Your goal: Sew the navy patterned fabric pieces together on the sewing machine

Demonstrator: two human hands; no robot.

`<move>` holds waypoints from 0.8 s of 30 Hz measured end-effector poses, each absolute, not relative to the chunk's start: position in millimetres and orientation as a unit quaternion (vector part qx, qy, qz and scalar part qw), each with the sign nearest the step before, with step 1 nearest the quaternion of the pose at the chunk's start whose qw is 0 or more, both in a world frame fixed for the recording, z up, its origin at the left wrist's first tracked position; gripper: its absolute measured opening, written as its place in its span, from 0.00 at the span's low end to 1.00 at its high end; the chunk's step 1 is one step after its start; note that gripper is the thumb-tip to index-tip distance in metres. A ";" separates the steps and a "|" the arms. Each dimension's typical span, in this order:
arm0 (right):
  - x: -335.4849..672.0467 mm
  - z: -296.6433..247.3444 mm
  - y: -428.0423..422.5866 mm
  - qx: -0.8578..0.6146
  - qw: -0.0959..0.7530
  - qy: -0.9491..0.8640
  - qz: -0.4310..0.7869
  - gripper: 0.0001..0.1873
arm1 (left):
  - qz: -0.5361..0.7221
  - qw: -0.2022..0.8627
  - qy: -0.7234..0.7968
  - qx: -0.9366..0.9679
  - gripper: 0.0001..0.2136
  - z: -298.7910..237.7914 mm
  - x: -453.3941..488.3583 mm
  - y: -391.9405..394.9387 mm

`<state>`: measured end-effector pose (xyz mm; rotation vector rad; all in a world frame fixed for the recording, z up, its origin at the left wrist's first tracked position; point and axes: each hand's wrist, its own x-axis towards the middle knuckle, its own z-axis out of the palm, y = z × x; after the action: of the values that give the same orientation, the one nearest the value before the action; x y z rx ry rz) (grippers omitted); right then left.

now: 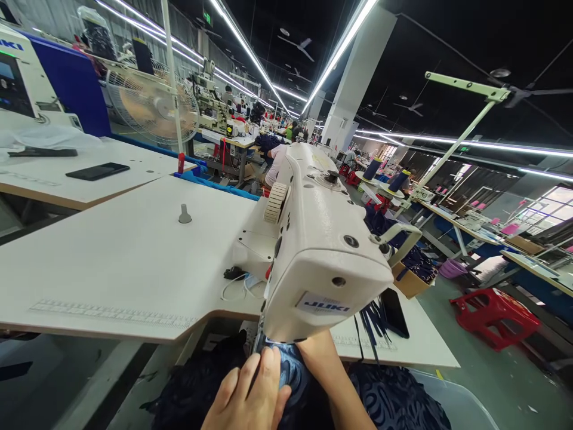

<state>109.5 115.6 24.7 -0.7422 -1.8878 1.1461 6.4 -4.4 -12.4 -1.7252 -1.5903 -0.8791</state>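
Observation:
A white sewing machine (326, 239) marked JUKI stands in front of me, its head covering the sewing spot from view. Blue patterned fabric (293, 373) lies under the front of the head. My left hand (253, 391) is on the fabric's left edge, fingers bent close together and thumb on the cloth, gripping it. From the right, my right hand (316, 352) reaches beneath the machine head beside the same fabric. Its fingers are hidden behind the head. More dark blue patterned fabric (398, 397) hangs at the lower right.
The white worktable (134, 251) carries a grey peg (184, 214) at left. Dark strips (373, 322) and a black phone-like slab (396, 313) lie right of the machine. A clear plastic bin (465, 400) sits below. A red stool (496, 316) stands on the floor farther right.

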 end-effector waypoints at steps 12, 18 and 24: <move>112.5 17.7 116.9 -0.308 0.384 -0.745 0.450 0.13 | -0.349 0.317 -0.586 -0.659 0.13 -13.0 7.4 -2.1; 112.8 5.9 120.1 -0.336 0.385 -0.749 0.422 0.12 | -0.359 0.325 -0.581 -0.655 0.13 -13.8 8.2 -1.6; 110.7 3.6 119.7 -0.370 0.396 -0.740 0.399 0.09 | -0.355 0.313 -0.589 -0.655 0.13 -9.6 8.0 -0.9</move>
<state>110.7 119.7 3.6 -0.9382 -1.8746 1.0114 8.0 -0.9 -9.6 -1.7288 -1.5526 -0.9371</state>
